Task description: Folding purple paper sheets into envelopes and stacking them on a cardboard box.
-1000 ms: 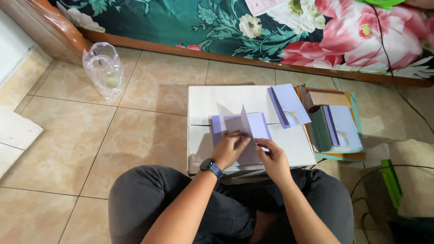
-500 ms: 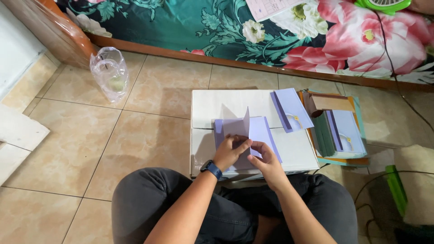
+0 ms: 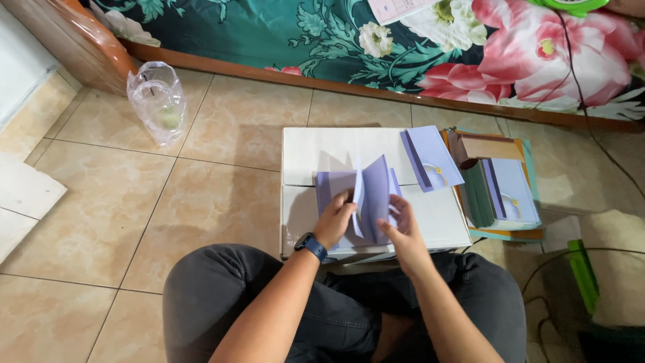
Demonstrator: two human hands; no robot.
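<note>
A pale purple folded card [image 3: 366,202] lies on a white box [image 3: 306,154] in front of my crossed legs. My left hand [image 3: 334,220], with a dark watch on the wrist, presses on the card's left panel. The right panel is lifted upright by my right hand [image 3: 402,232]. A second purple folded card [image 3: 430,158] with a small gold mark rests at the box's far right corner.
An open tray [image 3: 484,144] to the right of the box holds more purple cards [image 3: 510,191] and dark green ones [image 3: 476,195]. A clear plastic bag [image 3: 158,101] stands on the tiled floor at the far left. A floral mattress edge [image 3: 376,40] runs along the back. A green object [image 3: 583,274] lies at the right.
The card's right panel has been raised from nearly flat to standing upright. My right hand has moved up along it; my left hand stays on the left panel.
</note>
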